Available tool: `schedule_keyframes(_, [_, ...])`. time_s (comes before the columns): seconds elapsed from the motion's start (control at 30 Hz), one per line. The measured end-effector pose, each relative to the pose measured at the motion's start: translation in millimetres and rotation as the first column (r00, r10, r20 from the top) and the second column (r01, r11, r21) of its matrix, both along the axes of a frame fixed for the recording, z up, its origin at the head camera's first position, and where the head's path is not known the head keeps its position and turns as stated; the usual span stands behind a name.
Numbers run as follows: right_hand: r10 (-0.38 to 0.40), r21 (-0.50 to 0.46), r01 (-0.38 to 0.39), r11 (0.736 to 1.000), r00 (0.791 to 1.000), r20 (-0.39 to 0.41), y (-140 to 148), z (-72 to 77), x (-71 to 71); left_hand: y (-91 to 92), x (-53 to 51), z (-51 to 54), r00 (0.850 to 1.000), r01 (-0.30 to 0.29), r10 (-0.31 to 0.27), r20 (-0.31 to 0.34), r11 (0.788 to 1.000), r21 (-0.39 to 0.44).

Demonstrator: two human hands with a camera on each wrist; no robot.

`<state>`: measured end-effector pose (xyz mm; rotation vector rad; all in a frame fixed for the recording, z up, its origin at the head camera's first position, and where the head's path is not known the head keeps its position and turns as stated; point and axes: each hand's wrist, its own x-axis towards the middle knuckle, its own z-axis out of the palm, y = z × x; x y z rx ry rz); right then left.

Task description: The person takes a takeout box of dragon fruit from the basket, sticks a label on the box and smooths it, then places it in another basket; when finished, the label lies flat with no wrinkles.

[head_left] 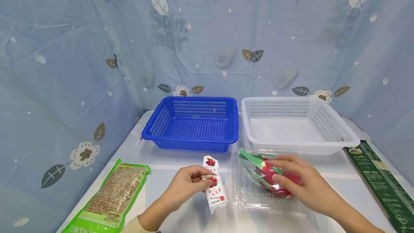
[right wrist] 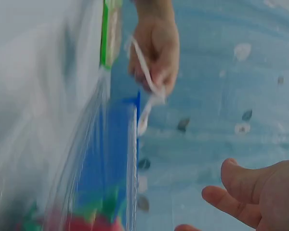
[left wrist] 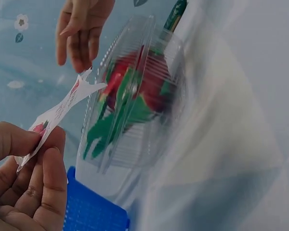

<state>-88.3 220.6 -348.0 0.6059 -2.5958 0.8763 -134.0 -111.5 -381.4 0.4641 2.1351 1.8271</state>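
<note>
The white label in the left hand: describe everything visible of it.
The white label looks like thin paper or film, its ends jagged, printed with dragon fruit pictures and red lettering. Bent and tilted, it is pinched by the left hand, the only thing clearly touching it, left of the clear clamshell box in the head view.

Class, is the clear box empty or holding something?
Holding something: in the left wrist view, red-and-green contents show through the clear box.

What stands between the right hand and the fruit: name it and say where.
The clear box: its plastic wall comes between, with the fruit inside and the right hand outside. Nothing else visible is in the way.
</note>
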Motion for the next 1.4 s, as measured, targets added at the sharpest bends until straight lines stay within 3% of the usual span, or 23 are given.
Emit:
schedule_keyframes(0.1, [0.144,-0.069,-0.143,0.987,0.989,0.018,-21.3,1.6,2.9,5.2,2.5,3.1,1.000,0.030,-0.030,-0.002,0.999,0.015])
schedule_keyframes(0.23, [0.287,-0.127,-0.273,0.954,0.951,0.112,-42.5,1.5,0.1,11.3,5.5,6.0,0.998,0.055,-0.055,-0.012,0.998,0.020])
schedule_keyframes(0.47, [0.350,-0.210,-0.301,0.930,0.899,0.262,-67.3,-1.2,-8.9,20.7,6.6,6.3,0.998,0.062,-0.062,-0.012,0.998,0.032])
schedule_keyframes(0.7, [0.369,-0.226,-0.318,0.921,0.899,0.237,-77.6,-6.0,-11.6,23.9,7.3,3.5,0.998,0.066,-0.066,-0.003,0.997,0.029])
schedule_keyframes(0.93, [0.348,-0.283,-0.266,0.922,0.889,0.298,-81.2,-7.5,-12.9,24.1,7.8,3.9,0.996,0.090,-0.089,-0.004,0.996,0.024])
schedule_keyframes(1.23, [0.324,-0.342,-0.215,0.915,0.897,0.301,-83.9,-10.6,-13.5,25.5,9.4,2.9,0.992,0.113,-0.115,0.047,0.992,0.056])
schedule_keyframes(1.4, [0.297,-0.332,-0.192,0.923,0.906,0.301,-84.0,-10.9,-13.3,26.3,10.4,2.4,0.991,0.123,-0.126,0.048,0.990,0.067])
